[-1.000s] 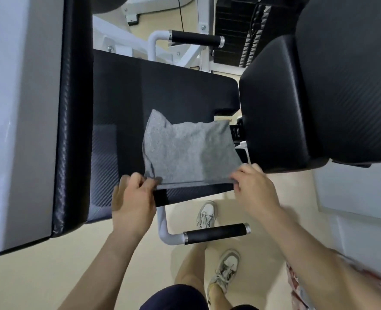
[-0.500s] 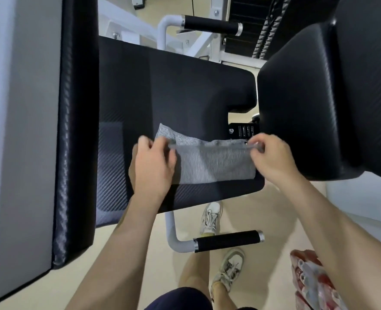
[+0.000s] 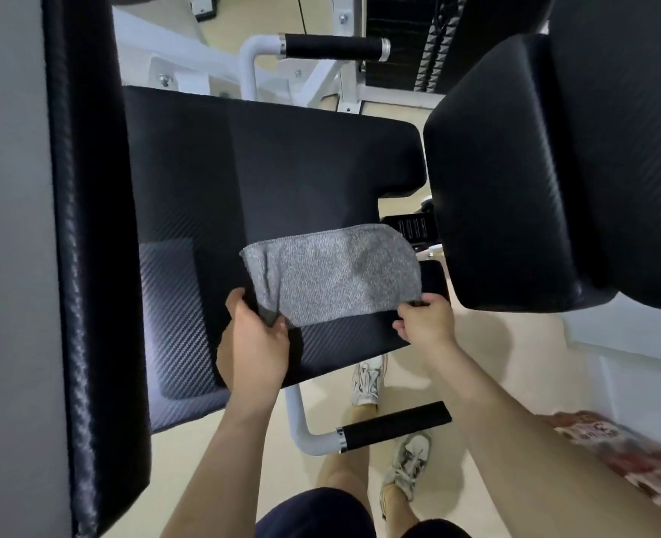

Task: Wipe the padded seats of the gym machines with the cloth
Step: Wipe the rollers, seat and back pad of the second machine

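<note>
Fingers (image 3: pixel 278 324) of both hands pinch the cloth's (image 3: pixel 333 273) near corners on the seat (image 3: pixel 282 168).

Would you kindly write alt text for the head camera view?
Both hands, left hand and right hand, hold a grey cloth by its near corners on a black padded seat. A black back pad is at the right.
</note>
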